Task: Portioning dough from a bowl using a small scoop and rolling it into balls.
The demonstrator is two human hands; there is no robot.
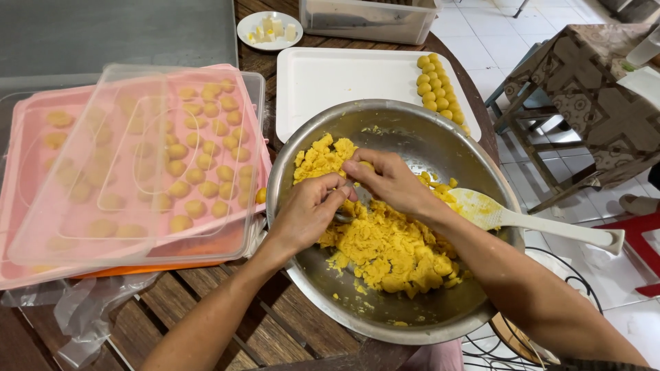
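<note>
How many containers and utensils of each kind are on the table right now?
Metal bowl with yellow dough: 1
White rectangular tray: 1
Pink lidded trays: 1 stack, number unclear
Small white plate: 1
Clear plastic box: 1
White spatula: 1
Total: 6, counting the stack once

Left hand and right hand pinch dough.

The hands [350,189] hide what the fingertips pinch; the lid [137,161] blurs the balls [199,175] under it.
</note>
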